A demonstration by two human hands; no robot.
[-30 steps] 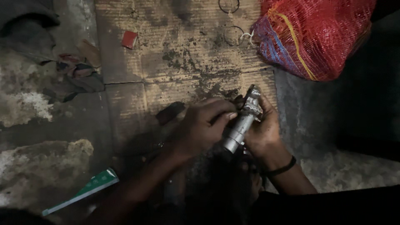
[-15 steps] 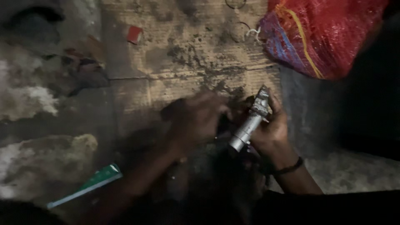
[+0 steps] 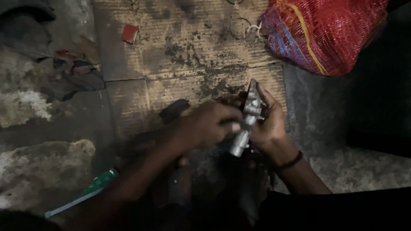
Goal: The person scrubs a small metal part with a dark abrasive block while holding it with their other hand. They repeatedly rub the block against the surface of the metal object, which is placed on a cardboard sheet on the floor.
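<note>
A silver metal part, a cylinder with a knobbly cast head, stands tilted between my two hands over a stained sheet of cardboard. My right hand cradles the part from the right and behind. My left hand closes on the cylinder from the left, thumb against its side. A dark band circles my right wrist. The part's lower end points toward my lap, which is in shadow.
A red mesh sack lies at the top right. Two thin wire rings and a small red piece rest on the cardboard. Crumpled rags lie at left. A green-and-white tube lies at the lower left.
My left hand came off the part briefly, then returned to grip it. The part has turned more upright between my hands.
</note>
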